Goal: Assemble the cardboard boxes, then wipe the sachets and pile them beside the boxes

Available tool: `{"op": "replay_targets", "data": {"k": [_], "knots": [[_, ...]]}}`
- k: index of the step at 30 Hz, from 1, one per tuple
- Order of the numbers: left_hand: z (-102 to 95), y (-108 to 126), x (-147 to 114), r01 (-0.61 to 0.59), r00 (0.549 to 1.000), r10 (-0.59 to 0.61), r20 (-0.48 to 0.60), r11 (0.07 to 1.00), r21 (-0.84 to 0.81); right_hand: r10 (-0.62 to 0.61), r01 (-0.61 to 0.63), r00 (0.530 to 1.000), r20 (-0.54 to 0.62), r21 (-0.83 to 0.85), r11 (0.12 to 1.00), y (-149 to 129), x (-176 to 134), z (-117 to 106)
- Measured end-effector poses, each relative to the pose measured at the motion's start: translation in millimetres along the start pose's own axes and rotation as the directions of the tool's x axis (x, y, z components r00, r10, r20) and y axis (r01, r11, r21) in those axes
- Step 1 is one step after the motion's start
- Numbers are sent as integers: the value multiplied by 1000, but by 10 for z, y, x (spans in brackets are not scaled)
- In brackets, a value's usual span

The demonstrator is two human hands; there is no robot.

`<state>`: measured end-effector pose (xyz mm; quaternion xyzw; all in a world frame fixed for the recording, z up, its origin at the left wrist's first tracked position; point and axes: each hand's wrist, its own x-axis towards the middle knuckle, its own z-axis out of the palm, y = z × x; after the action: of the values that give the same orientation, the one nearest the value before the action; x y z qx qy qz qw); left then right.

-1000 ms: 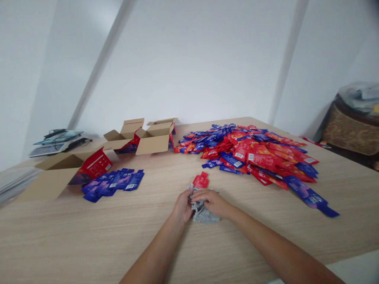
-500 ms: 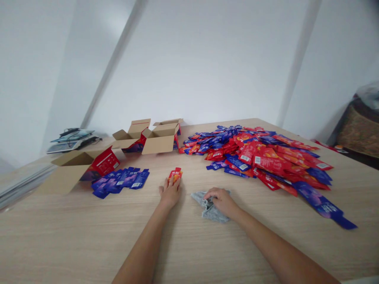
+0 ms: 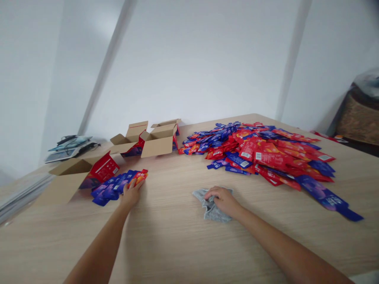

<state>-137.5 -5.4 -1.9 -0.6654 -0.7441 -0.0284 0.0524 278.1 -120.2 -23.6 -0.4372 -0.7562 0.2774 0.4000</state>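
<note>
My left hand (image 3: 131,195) lies over a red and orange packet (image 3: 142,175), fingers closed on it. The packet is at the right end of a row of overlapping blue packets (image 3: 109,187), and my fingers hide part of it. A crumpled grey cloth (image 3: 215,211) is under my right hand (image 3: 224,200), whose curled fingers grip it on the table. Farther right spreads a large heap of red and blue packets (image 3: 254,152), apart from both hands.
An open carton (image 3: 100,171) stands left of the blue row, its flaps folded out. More open cartons (image 3: 158,146) sit at the back against the white wall. Flat items (image 3: 69,146) are stacked at the far left. One long blue packet (image 3: 327,197) juts from the heap.
My left hand has moved left with the red packet, from mid-table to the right end of the blue row. The right hand stays on the cloth. The view has shifted slightly.
</note>
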Motion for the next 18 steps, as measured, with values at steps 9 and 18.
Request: {"op": "replay_targets", "data": {"k": [9, 18], "knots": [[-106, 112, 334, 25, 999, -19, -29, 976, 215, 7, -16, 998, -56, -163, 987, 28, 32, -20], [-69, 2658, 34, -575, 793, 608, -44, 722, -384, 56, -62, 998, -27, -422, 905, -6, -24, -77]]}}
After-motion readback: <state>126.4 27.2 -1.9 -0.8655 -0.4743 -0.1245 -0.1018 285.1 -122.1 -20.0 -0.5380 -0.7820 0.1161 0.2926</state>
